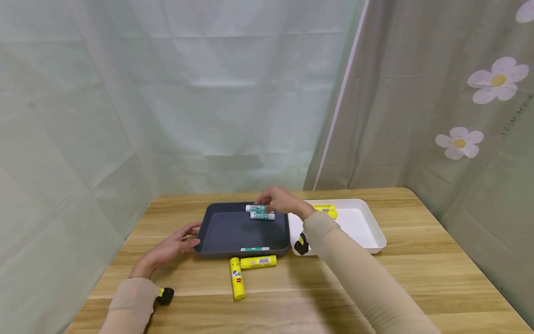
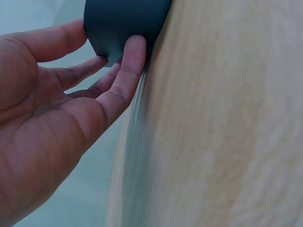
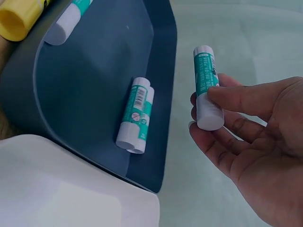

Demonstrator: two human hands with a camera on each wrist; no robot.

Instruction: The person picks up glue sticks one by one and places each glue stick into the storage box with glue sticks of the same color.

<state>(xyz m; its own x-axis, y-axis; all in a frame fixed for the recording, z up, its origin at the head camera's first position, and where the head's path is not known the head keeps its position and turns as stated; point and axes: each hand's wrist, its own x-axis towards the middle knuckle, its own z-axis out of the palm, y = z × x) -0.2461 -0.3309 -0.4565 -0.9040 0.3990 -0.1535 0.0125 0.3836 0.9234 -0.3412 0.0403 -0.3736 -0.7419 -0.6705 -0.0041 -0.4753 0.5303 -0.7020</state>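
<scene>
My right hand (image 1: 283,202) pinches a white-and-teal glue stick (image 3: 204,71) between thumb and fingers, over the back of the dark grey tray (image 1: 225,232). Inside that tray, two more white-and-teal glue sticks (image 3: 130,116) lie side by side near the back right. Another teal glue stick (image 1: 254,249) lies along the front wall, partly hidden by the rim. At the tray's left side, my left hand (image 2: 52,118) touches the outer wall with spread fingertips (image 2: 135,47). Part of the right-hand glue stick is covered by my fingers in the head view.
Against the dark tray's right side stands a white tray (image 1: 359,232) with yellow glue sticks (image 1: 329,214) in it, partly behind my right arm. Two yellow glue sticks (image 1: 258,262) (image 1: 237,278) lie on the wooden table (image 1: 200,301) in front. Curtains (image 1: 250,116) hang behind.
</scene>
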